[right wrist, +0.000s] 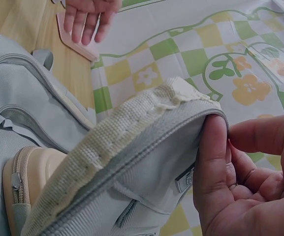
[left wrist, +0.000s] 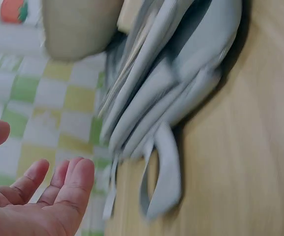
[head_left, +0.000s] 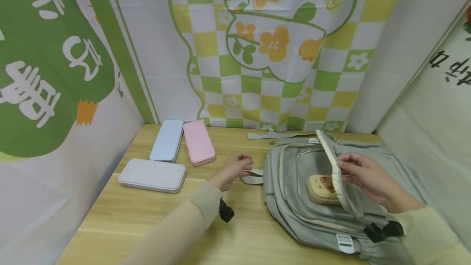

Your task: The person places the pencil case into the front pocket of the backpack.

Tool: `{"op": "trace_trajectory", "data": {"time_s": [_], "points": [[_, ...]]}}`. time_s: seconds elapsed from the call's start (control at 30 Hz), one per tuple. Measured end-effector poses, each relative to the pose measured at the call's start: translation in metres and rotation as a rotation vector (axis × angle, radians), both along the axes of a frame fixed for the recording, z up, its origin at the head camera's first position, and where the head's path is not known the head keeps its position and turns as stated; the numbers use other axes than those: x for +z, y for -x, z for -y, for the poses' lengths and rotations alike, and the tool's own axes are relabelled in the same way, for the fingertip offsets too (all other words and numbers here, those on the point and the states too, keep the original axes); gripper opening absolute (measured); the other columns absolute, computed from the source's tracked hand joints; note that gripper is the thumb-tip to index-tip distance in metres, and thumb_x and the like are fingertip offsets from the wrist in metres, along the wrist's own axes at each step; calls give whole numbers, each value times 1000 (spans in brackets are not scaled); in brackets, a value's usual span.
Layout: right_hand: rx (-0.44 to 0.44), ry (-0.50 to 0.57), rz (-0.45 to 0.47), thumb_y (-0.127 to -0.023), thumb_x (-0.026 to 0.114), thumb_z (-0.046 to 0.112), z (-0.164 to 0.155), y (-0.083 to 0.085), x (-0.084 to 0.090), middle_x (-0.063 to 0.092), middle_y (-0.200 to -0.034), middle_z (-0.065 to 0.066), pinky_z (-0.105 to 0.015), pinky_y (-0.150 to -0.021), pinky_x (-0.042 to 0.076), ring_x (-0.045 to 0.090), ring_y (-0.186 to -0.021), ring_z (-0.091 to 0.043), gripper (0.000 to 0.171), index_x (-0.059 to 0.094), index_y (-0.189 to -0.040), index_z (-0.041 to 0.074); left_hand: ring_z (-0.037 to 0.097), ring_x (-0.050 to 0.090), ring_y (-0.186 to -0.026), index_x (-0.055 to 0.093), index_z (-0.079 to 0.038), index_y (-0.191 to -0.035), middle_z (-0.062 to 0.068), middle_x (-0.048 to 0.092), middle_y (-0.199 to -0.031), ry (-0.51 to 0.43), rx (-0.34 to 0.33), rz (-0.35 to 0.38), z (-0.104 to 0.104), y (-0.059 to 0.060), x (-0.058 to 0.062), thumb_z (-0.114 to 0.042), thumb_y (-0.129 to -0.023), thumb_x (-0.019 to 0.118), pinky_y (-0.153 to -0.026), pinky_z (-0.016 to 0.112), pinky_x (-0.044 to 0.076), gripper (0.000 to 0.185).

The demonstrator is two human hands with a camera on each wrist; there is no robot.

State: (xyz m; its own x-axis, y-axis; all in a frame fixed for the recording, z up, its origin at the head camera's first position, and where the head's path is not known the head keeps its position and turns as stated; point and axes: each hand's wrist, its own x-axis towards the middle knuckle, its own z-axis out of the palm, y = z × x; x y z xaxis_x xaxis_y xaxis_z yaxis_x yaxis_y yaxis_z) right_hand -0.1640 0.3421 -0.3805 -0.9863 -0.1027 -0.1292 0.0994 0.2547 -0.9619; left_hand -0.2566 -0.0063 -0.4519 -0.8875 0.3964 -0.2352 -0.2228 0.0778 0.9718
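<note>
Right hand: the thumb and fingers of the right hand (head_left: pixel 369 178) pinch the edge of the backpack's front flap (right wrist: pixel 132 132) and hold it up.
Zip case: the cream zip case (head_left: pixel 315 189), with a brown patch, lies on the backpack under the lifted flap, which hides one end.
Backpack: the grey backpack (head_left: pixel 274 193) lies flat on the right side of the wooden table (head_left: pixel 250 242).
Left hand: the left hand (head_left: pixel 232 170) has its thumb and fingers wide apart and holds nothing, near a grey strap loop (head_left: pixel 254 178) on the backpack's side.
Other cases: a blue case (head_left: pixel 167 140) and a pink case (head_left: pixel 199 142) lie at the back left, with a white case (head_left: pixel 152 175) in front of the blue one.
Back wall: a checked cloth (head_left: pixel 254 101) with orange flowers hangs there.
</note>
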Motion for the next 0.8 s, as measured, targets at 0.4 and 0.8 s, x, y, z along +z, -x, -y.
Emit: {"op": "trace_trajectory", "data": {"time_s": [0.4,0.8], "points": [[25,85,-21,-109,49,3,-4,0,-3,60,-97,2,-24,-71,56,60,-86,-9,13,61,-108,8,46,43,-135,35,12,-149,31,39,-147,-29,187,-15,106,17,22,-13,-108,44,-114,51,40,49],[12,67,6,-109,51,6,-2,3,-8,60,-99,3,-24,-71,56,61,-87,-9,10,61,-109,8,15,59,-105,28,13,-151,15,50,-124,-37,306,-10,189,5,23,-15,-110,42,-100,31,52,51]]}}
